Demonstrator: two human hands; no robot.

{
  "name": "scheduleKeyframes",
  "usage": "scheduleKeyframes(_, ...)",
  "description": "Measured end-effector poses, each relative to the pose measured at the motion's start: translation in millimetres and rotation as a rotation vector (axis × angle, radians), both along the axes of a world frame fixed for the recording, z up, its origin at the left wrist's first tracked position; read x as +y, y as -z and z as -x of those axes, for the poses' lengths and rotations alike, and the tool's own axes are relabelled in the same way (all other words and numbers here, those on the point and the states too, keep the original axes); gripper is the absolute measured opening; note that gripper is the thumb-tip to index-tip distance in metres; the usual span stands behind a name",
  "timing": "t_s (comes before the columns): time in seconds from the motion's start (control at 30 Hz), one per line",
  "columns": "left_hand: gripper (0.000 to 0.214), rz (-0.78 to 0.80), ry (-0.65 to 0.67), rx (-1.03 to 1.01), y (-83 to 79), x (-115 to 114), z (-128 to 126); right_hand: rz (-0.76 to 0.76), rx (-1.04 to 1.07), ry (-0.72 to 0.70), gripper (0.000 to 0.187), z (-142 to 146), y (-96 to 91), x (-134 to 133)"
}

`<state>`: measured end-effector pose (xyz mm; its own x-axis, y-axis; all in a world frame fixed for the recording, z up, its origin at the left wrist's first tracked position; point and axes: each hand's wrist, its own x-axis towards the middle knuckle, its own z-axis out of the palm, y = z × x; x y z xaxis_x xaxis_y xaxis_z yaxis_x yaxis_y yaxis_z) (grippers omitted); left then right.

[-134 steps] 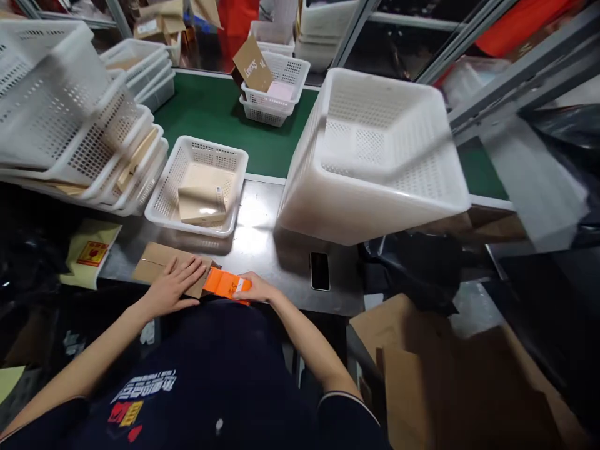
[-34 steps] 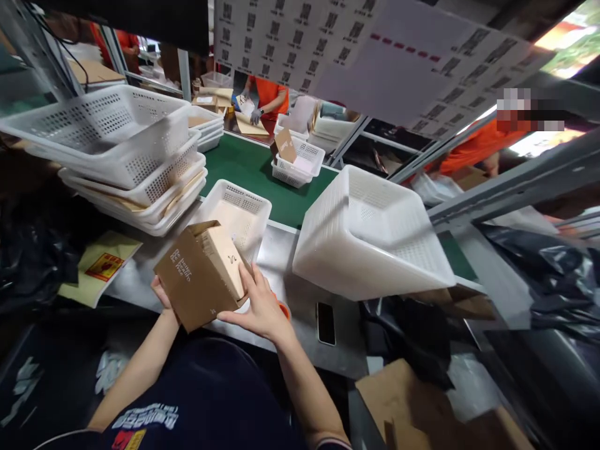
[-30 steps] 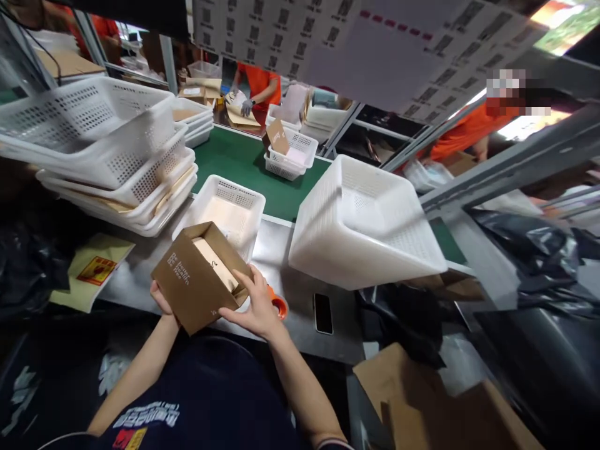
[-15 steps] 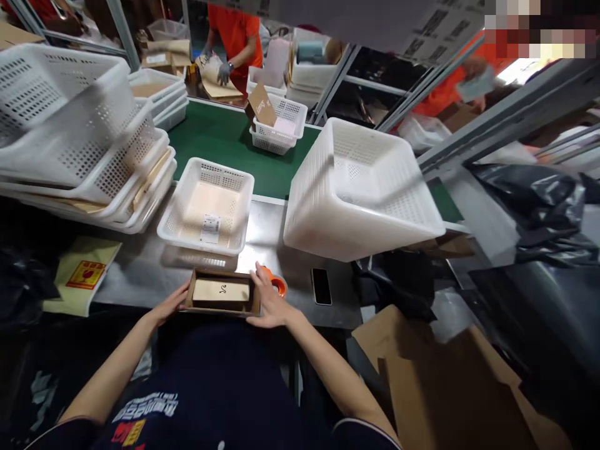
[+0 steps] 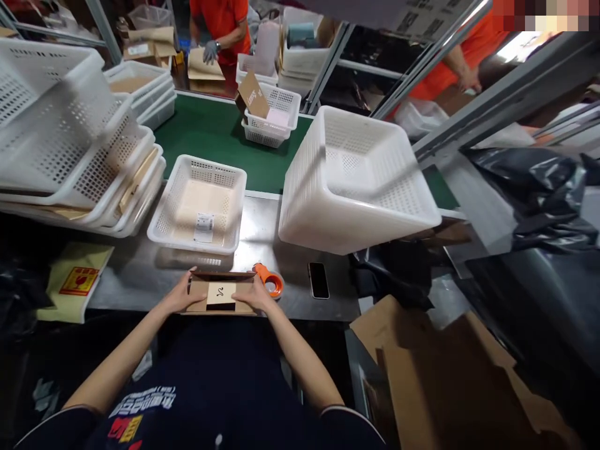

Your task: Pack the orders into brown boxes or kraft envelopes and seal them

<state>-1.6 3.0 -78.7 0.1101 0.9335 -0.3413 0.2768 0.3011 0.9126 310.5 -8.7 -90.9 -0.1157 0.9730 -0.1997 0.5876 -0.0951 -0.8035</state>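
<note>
A small cardboard box (image 5: 197, 288) lies at the metal table's near edge, its top partly open. Its two end flaps are folded inward over a cream inner box (image 5: 221, 291) with a black squiggle mark, leaving only the middle of that box showing. My left hand (image 5: 179, 296) grips the left end, thumb over the flap. On the opposite end my right hand (image 5: 254, 294) does the same, its thumb reaching towards the middle. Just beyond my right hand sits an orange tape dispenser (image 5: 264, 275). Farther right lies a phone (image 5: 319, 280).
A white basket (image 5: 154, 234) with a labelled flat item stands behind the box. Stacked baskets rise at left (image 5: 94, 150) and right (image 5: 323, 234). A green conveyor (image 5: 206, 125) runs behind, carrying baskets. A yellow bag (image 5: 75, 281) lies left. Co-workers in orange stand beyond.
The box's end flaps have been folded inward over the inner box. Both hands have moved from the outer sides onto the flaps, thumbs closer together. The view has shifted slightly.
</note>
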Motion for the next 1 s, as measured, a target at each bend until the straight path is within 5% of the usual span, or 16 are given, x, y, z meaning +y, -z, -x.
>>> scheduleKeyframes(0.13, 0.114, -0.345, 0.06, 0.154, -7.8, 2, 4, -0.223, 0.016, -0.016, 0.12, -2, -0.1, -3)
scheduleKeyframes(0.3, 0.043, -0.43, 0.071, 0.216, -10.5, -20, 10, -0.513, -0.109, -0.216, 0.045, -27, 0.4, -14)
scheduleKeyframes(0.4, 0.026, -0.41, 0.164, 0.234, -13.6, -33, 25, -0.478, -0.204, -0.482, 0.059, -48, -12.3, -25)
scheduleKeyframes(0.6, 0.063, -0.313, 0.469, 0.324, -34.1, -35, 53, -0.365, -0.328, -0.586, 0.085, -53, -48.8, -38)
scheduleKeyframes(0.7, 0.068, -0.207, 0.348, 0.164, -30.1, -27, 43, -0.378, -0.26, -0.463, 0.079, -38, -47.5, -33)
scheduleKeyframes(0.87, 0.043, -0.183, -0.086, 0.083, -11.6, -19, 8, -0.319, -0.139, -0.115, 0.028, -6, -30.9, -27)
scheduleKeyframes(1.0, 0.039, -0.185, -0.21, 0.071, -7.8, -28, -9, -0.288, 0.04, 0.04, 0.043, 0, -17.4, -33)
